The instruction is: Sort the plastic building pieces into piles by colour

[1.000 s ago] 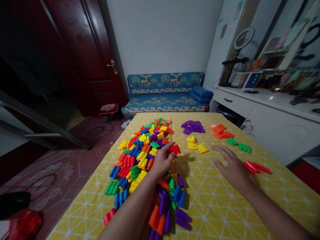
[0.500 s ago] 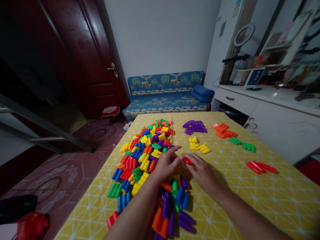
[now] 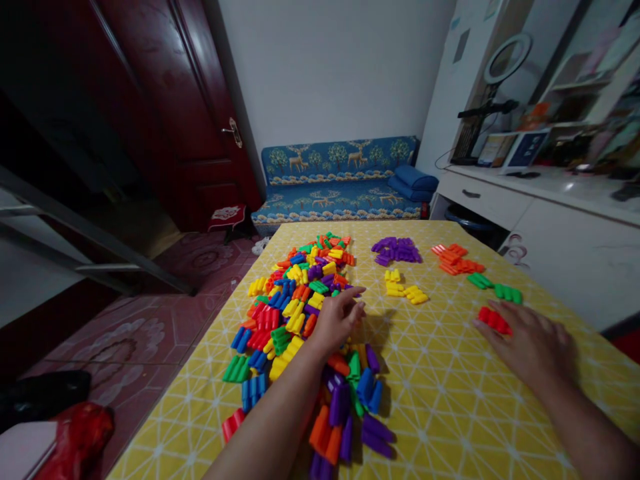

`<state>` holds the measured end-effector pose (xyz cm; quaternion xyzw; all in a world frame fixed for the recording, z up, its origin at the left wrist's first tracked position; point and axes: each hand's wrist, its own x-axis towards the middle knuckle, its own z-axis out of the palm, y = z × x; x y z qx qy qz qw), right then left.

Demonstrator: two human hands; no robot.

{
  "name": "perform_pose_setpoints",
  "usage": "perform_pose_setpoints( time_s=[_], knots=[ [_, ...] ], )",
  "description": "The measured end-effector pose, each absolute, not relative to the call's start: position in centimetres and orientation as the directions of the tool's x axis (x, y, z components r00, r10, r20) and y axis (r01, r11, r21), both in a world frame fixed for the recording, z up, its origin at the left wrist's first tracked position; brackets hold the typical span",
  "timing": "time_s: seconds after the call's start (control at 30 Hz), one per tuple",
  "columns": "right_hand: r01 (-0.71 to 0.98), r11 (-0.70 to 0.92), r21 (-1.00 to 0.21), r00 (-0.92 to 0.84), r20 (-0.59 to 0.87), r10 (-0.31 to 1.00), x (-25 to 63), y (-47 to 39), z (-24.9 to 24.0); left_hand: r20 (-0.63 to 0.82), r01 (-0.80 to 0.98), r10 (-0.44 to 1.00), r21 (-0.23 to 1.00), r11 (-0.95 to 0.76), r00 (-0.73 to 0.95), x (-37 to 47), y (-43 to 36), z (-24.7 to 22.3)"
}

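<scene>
On the right side of the table, my right hand (image 3: pixel 533 343) has its thumb and fingers closed on a red ridged plastic building piece (image 3: pixel 495 321). The red pieces that lay there are hidden behind this hand. My left hand (image 3: pixel 339 321) hovers over the right edge of a mixed heap of coloured plastic pieces (image 3: pixel 295 310), its fingers loosely apart and nothing visible between them. Green pieces (image 3: pixel 507 293) lie just beyond my right hand. Further off are groups of orange pieces (image 3: pixel 456 260), yellow pieces (image 3: pixel 406 288) and purple pieces (image 3: pixel 397 251).
A yellow patterned cloth (image 3: pixel 430 393) covers the table. Behind it stands a blue sofa (image 3: pixel 340 193) with deer on its cover. A white dresser (image 3: pixel 550 233) runs along the right, and a dark red door (image 3: pixel 175 113) is at the left beside a small stool (image 3: pixel 229 217).
My right hand has moved from beside my left hand to the right, carrying the red piece. My left hand stays over the heap. The view has shifted slightly.
</scene>
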<state>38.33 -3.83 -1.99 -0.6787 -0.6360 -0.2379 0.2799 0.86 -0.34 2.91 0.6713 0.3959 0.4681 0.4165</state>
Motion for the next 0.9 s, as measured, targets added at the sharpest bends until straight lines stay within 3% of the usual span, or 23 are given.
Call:
perform_pose_setpoints(
  time_s=[0.1, 0.17, 0.27, 0.4, 0.5, 0.6, 0.7, 0.8, 0.9],
  knots=[
    [0.936, 0.258, -0.238, -0.023, 0.691, 0.722, 33.5, -3.3, -0.7, 0.201, -0.144, 0.965, 0.974, -0.177, 0.166, 0.8, 0.0, 3.6],
    [0.817, 0.42, -0.395, -0.086, 0.636, 0.767, 29.2, -3.2, -0.1, 0.086, -0.389, 0.99, 0.92, -0.036, 0.112, 0.3, 0.4, 4.4],
    [0.673, 0.475, -0.567, -0.164, 0.512, 0.844, 23.5, -3.5, -0.1, -0.048, -0.626, 0.994, 0.774, 0.096, 0.093, -1.0, 1.3, 6.3],
    [0.587, 0.485, -0.648, -0.23, 0.441, 0.867, 20.1, -4.0, -1.0, -0.086, -0.677, 0.992, 0.724, 0.129, 0.096, -2.7, 3.1, 9.4],
    [0.517, 0.472, -0.714, -0.17, 0.455, 0.874, 20.2, -3.9, -1.3, -0.035, -0.602, 0.994, 0.793, 0.093, 0.107, -3.2, 4.2, 11.4],
    [0.487, 0.418, -0.766, -0.095, 0.43, 0.898, 20.7, -3.7, -1.3, 0.058, -0.348, 0.964, 0.937, 0.037, 0.259, -2.9, 3.0, 12.7],
    [0.468, 0.411, -0.782, -0.114, 0.408, 0.906, 20.8, -3.6, -1.2, 0.231, 0.047, 0.828, 0.954, -0.295, 0.51, -2.3, -1.6, 12.7],
    [0.468, 0.416, -0.78, -0.13, 0.405, 0.905, 20.6, -3.7, -0.9, 0.263, 0.242, 0.494, 0.627, -0.74, 0.828, -2.4, -7.8, 11.2],
    [0.461, 0.418, -0.783, -0.113, 0.416, 0.902, 20.4, -3.8, -0.6, 0.113, 0.21, 0.247, 0.268, -0.94, 0.962, -3.2, -12.3, 8.5]
  ],
)
